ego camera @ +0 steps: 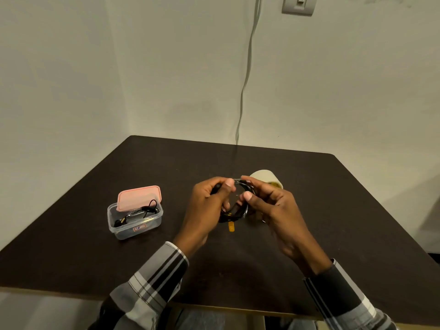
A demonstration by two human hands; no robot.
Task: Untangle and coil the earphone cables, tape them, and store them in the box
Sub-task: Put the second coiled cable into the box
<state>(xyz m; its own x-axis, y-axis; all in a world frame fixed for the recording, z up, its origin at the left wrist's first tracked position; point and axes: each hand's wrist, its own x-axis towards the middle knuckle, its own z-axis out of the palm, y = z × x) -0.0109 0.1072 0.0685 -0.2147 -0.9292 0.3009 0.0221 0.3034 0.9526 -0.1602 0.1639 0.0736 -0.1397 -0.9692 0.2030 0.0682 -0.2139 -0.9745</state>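
Note:
Both hands hold a coiled black earphone cable (pixel 234 214) above the middle of the dark table (pixel 166 163). My left hand (pixel 209 206) grips its left side, thumb up near the top. My right hand (pixel 269 203) pinches the right side and top of the coil. A small orange strip (pixel 231 226) hangs from the coil's lower edge. A roll of beige tape (pixel 266 178) stands just behind my right hand, partly hidden. At the left sits a clear plastic box (pixel 134 221) with another black earphone (pixel 142 211) inside and its pink lid (pixel 139 197) resting tilted on the back rim.
The table fills the lower view, with its near edge (pixel 71 292) close to me. A grey cable (pixel 246 75) runs down the wall behind the table. A wall socket (pixel 300 4) is at the upper right.

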